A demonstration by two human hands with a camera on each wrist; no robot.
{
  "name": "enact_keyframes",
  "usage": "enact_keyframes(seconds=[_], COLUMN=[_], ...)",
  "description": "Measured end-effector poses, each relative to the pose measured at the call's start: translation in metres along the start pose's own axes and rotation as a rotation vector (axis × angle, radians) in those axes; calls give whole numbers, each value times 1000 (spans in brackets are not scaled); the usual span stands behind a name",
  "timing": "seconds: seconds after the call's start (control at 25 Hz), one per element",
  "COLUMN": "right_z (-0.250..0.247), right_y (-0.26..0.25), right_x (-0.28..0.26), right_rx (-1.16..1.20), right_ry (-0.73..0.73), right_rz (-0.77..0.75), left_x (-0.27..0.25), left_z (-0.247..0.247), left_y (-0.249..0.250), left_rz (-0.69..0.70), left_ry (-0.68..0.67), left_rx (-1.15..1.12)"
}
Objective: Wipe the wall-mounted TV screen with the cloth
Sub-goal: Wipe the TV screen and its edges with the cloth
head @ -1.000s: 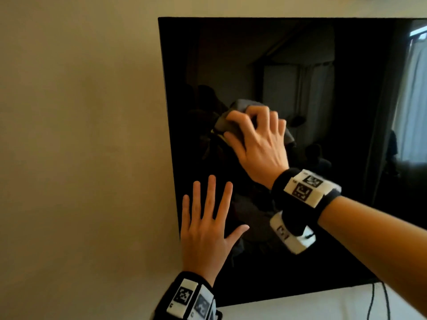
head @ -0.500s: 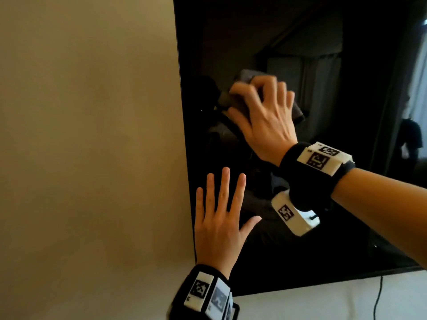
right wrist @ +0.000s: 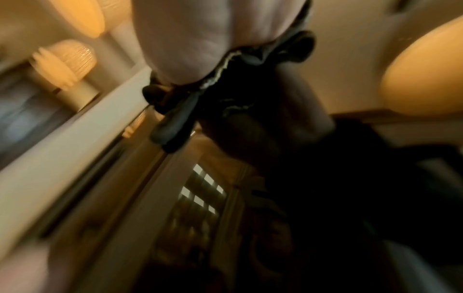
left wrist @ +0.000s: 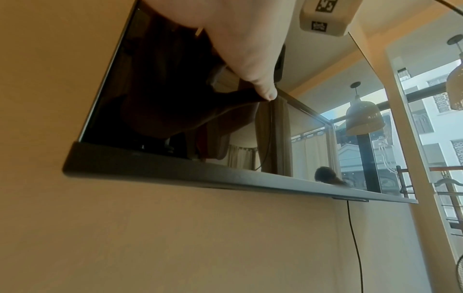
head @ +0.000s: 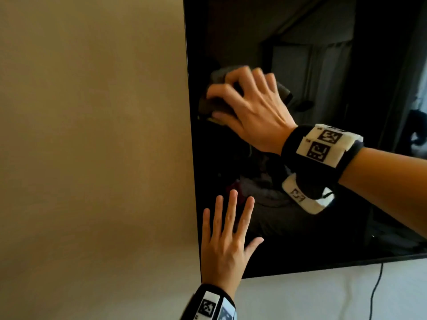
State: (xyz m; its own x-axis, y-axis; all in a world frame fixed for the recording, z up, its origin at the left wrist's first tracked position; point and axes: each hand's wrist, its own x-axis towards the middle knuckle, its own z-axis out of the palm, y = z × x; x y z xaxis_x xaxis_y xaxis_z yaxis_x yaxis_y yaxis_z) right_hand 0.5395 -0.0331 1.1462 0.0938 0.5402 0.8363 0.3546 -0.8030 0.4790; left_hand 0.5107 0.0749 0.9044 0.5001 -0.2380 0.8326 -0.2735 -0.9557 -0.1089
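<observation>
The black TV screen (head: 323, 227) hangs on the beige wall and mirrors the room. My right hand (head: 249, 105) grips a bunched dark grey cloth (head: 213, 105) with curled fingers and presses it on the glass close to the screen's left edge. In the right wrist view the cloth (right wrist: 250, 59) shows crumpled under my palm, and the picture is blurred. My left hand (head: 227, 236) lies flat on the lower left corner of the screen, fingers straight and spread. In the left wrist view the TV (left wrist: 155, 99) is seen from below, with my left hand (left wrist: 250, 59) against the glass.
The beige wall (head: 92, 158) fills the left half of the head view. A thin black cable (head: 375, 294) hangs down the wall below the TV's bottom edge (left wrist: 225, 178). The glass reflects hanging wicker lamps (left wrist: 363, 117) and a bright window.
My right hand has slid the cloth leftwards across the glass, from mid-screen toward the left edge. The left hand has stayed flat on the lower left corner.
</observation>
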Motion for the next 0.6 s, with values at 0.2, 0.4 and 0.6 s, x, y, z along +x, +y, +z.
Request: enact_keyframes(seconds=[0.2, 0.4, 0.6], right_z=[9, 9, 4], right_y=[-14, -18, 3], right_x=[-15, -25, -36], right_rx=[-14, 40, 49], right_ry=[-79, -11, 33], right_rz=[-236, -55, 101], left_x=[0, -1, -1], left_z=[1, 1, 2], left_y=[-1, -2, -1], left_rz=[1, 7, 6], left_ry=[13, 30, 26], left_rx=[11, -12, -4])
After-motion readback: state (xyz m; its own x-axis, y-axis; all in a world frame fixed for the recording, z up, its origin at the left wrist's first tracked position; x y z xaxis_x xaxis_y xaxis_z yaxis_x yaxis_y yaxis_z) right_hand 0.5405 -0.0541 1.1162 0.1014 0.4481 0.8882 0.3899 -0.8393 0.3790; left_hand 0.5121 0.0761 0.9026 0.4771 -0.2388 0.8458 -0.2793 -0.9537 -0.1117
